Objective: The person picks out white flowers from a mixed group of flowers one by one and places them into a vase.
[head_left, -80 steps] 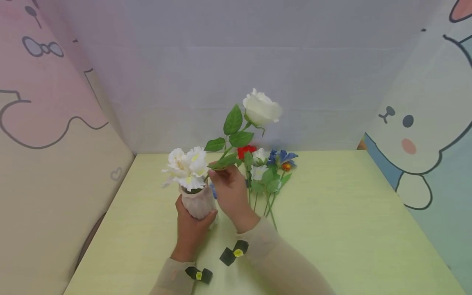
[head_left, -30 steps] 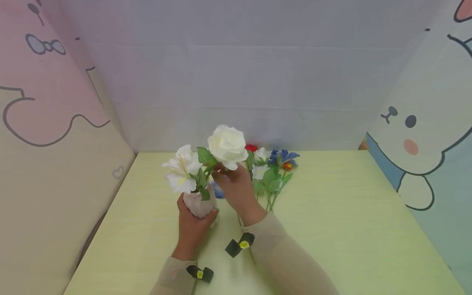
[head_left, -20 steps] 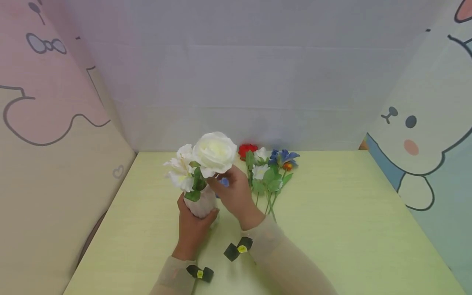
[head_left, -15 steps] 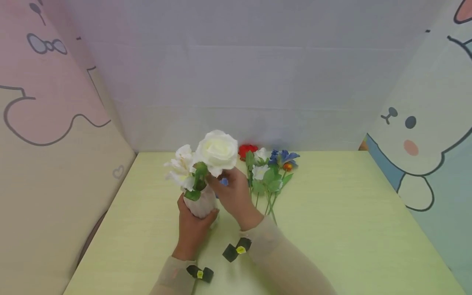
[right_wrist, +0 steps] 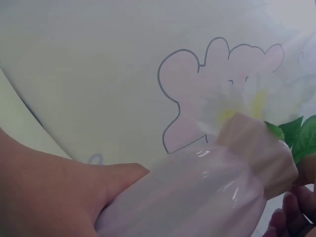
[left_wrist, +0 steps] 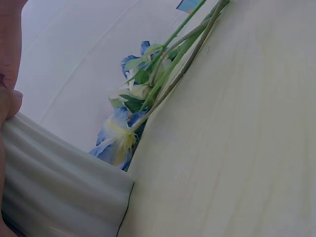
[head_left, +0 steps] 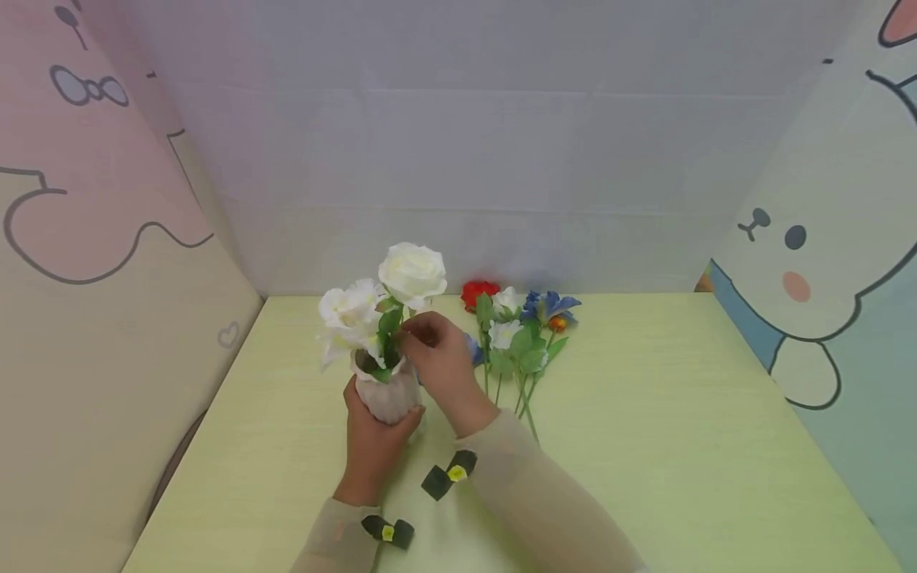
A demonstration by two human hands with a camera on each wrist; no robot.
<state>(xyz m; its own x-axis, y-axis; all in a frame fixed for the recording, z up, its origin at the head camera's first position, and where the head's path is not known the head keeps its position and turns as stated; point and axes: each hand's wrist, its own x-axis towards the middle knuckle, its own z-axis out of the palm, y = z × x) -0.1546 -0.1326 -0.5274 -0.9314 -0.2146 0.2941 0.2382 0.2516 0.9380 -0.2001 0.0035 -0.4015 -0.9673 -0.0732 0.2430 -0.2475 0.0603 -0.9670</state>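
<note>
My left hand (head_left: 374, 446) grips the ribbed white vase (head_left: 387, 398) from the near side, thumb and fingers round its body. A white rose (head_left: 411, 273) stands in the vase with its head above the rim, and my right hand (head_left: 447, 362) pinches its stem near the leaves, just above the mouth. Left of the rose, a white ruffled flower (head_left: 349, 318) also sits in the vase. In the right wrist view the glossy vase (right_wrist: 192, 192) leans, with green leaves (right_wrist: 301, 138) at its mouth and right-hand fingers (right_wrist: 296, 212) beside the rim. The stem's lower end is hidden inside.
Right of the vase, several flowers lie on the pale yellow table (head_left: 659, 414): a red flower (head_left: 480, 294), white flowers (head_left: 505, 334), a blue flower (head_left: 552, 306) and a small orange bloom (head_left: 558, 324). Another blue flower (head_left: 473, 348) is partly behind my right hand. Cartoon-printed cloth surrounds the table.
The rose has come down and left from above the table, its stem going into the vase. Over the last half second its head has tipped back more upright. The left hand stays on the vase.
</note>
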